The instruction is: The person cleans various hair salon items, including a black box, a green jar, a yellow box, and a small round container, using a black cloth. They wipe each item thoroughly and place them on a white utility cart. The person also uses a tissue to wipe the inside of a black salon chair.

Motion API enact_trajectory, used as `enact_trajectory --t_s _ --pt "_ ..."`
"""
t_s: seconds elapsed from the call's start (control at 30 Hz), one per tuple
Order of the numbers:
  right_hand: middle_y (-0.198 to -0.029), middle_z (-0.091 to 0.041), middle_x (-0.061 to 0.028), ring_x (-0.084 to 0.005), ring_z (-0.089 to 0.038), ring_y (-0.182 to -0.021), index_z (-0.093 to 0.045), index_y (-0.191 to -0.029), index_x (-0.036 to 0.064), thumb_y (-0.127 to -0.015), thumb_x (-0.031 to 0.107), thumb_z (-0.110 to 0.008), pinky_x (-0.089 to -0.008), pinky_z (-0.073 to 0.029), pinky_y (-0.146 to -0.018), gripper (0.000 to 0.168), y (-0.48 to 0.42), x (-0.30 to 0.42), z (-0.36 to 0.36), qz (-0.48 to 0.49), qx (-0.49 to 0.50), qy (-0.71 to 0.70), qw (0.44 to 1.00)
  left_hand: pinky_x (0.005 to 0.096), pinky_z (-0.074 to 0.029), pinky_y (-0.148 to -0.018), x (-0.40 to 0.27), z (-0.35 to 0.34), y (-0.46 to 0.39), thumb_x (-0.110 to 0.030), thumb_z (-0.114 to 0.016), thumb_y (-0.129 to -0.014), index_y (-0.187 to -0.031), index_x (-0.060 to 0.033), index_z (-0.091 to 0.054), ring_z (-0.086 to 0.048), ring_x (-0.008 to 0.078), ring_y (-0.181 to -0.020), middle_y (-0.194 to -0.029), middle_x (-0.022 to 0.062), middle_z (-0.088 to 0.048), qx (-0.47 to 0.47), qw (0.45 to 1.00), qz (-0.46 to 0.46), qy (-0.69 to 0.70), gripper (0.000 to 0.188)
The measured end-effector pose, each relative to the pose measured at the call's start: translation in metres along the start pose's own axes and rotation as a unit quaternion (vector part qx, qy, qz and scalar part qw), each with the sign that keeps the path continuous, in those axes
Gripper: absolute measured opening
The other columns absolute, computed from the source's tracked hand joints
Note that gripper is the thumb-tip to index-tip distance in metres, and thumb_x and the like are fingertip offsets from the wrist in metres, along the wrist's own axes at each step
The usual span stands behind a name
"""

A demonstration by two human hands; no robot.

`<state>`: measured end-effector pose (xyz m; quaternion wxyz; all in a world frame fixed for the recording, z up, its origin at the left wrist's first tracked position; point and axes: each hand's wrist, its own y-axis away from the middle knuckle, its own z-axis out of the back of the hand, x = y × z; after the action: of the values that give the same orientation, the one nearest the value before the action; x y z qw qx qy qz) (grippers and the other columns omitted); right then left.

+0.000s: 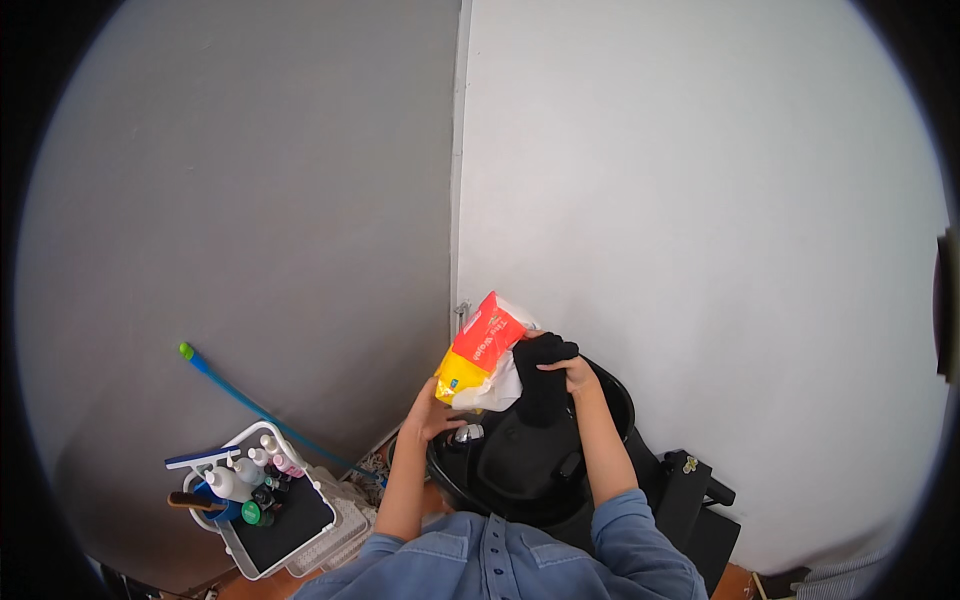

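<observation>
My left hand grips the lower left end of a soft plastic tissue pack, red, yellow and white, bearing writing. White tissue or wrapping shows along the pack's lower right side. In my right hand is a bunched black cloth, which hangs down and lies against the pack's right end. Both are above a black shampoo basin. A chrome spray head sits at the basin's left side, below my left hand. The fingers of my right hand are partly hidden by the cloth.
At the left stands a white trolley with pump bottles, a green-lidded jar and a wooden-handled brush. A blue mop handle leans on the grey wall behind it. A black chair part is right of the basin; walls meet ahead.
</observation>
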<state>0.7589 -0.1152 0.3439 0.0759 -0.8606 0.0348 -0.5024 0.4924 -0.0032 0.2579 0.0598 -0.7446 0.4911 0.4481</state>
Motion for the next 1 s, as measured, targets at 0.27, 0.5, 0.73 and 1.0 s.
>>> enact_trajectory --t_s 0.27,0.5,0.73,1.0 --pt "-0.117 -0.064 -0.0068 -0.021 -0.053 -0.115 -0.065 -0.112 0.005 -0.05 -0.004 -0.071 -0.0354 -0.038 -0.104 0.063 0.002 0.005 -0.005 -0.015 0.107 0.282 0.953 0.0445 -0.031 -0.108 -0.023 -0.042 0.005 -0.014 -0.087 -0.064 -0.146 -0.0127 -0.026 -0.03 0.0246 -0.137 -0.146 0.0151 -0.033 0.046 0.91 -0.356 -0.208 0.102" --pt "-0.12 -0.063 -0.0093 -0.0244 -0.053 -0.119 -0.066 -0.108 0.003 -0.052 0.001 -0.071 -0.0389 -0.036 -0.106 0.056 0.022 0.048 -0.027 0.095 0.141 0.387 0.906 0.0309 -0.05 -0.086 -0.016 -0.055 0.006 -0.007 -0.082 -0.068 -0.113 -0.0039 -0.059 -0.063 0.0148 -0.095 -0.103 0.0057 -0.066 0.0 0.892 -0.324 -0.316 0.051" --pt "-0.1 -0.066 -0.0038 -0.0258 -0.06 -0.098 -0.067 -0.101 0.013 -0.053 -0.005 -0.059 -0.0356 -0.044 -0.081 0.052 0.008 0.036 -0.124 0.24 0.008 0.702 0.67 0.0287 -0.049 -0.082 0.005 -0.044 -0.018 -0.002 -0.078 -0.069 -0.11 -0.0016 -0.06 -0.06 0.0108 -0.091 -0.097 0.0039 -0.066 -0.048 0.863 -0.406 -0.297 0.044" --pt "-0.097 -0.065 0.0054 -0.0191 -0.057 -0.096 -0.066 -0.093 0.016 -0.051 -0.002 -0.066 -0.034 -0.04 -0.074 0.045 0.001 0.031 -0.089 0.192 0.008 0.79 0.582 0.0256 -0.047 -0.076 -0.001 -0.054 -0.011 0.003 -0.07 -0.072 -0.099 -0.001 -0.062 -0.058 0.0084 -0.083 -0.088 0.0025 -0.065 -0.113 0.828 -0.464 -0.295 0.029"
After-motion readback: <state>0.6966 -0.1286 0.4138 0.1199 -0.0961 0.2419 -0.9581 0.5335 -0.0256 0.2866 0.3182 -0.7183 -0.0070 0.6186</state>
